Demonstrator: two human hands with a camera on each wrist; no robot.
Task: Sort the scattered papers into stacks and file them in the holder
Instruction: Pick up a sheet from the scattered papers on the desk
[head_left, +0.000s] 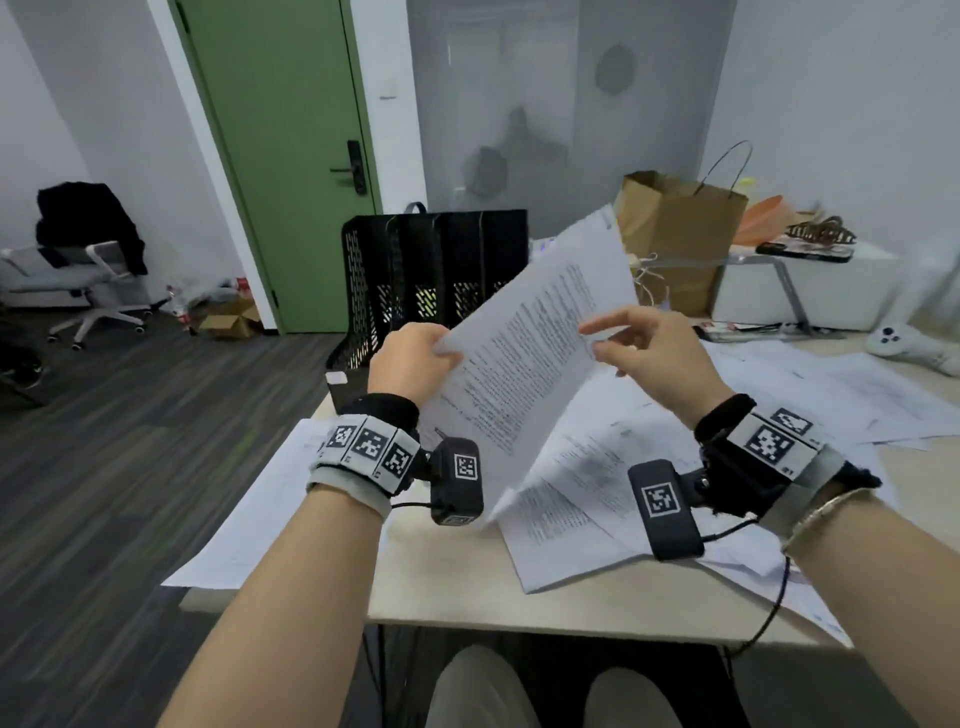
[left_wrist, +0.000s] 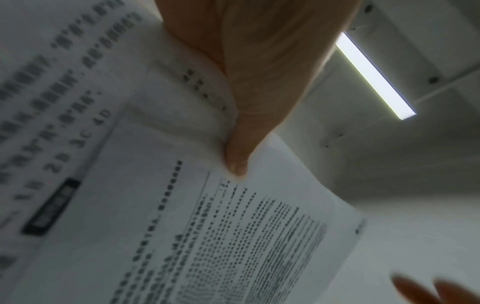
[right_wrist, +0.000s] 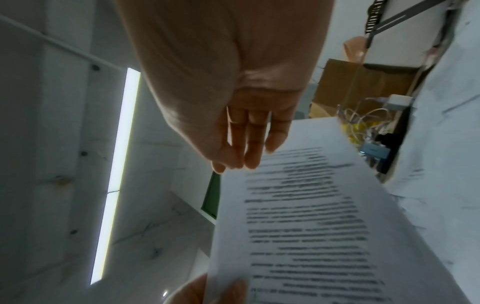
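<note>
My left hand (head_left: 439, 354) grips a sheaf of printed papers (head_left: 535, 358) by its left edge and holds it tilted above the table. In the left wrist view its thumb (left_wrist: 236, 160) presses on the sheets (left_wrist: 182, 236). My right hand (head_left: 610, 340) hovers at the sheaf's right edge with straight, relaxed fingers (right_wrist: 241, 156) and holds nothing; the printed page (right_wrist: 311, 226) lies just below them. The black mesh file holder (head_left: 436, 260) stands at the table's far left corner, behind the sheaf. More loose papers (head_left: 597, 483) lie scattered over the table (head_left: 467, 592).
A brown paper bag (head_left: 675, 234) stands behind the papers, with a white riser and a phone (head_left: 805, 253) to its right. A white game controller (head_left: 909, 345) lies at the far right. An office chair (head_left: 88, 270) with a black jacket stands on the floor to the left.
</note>
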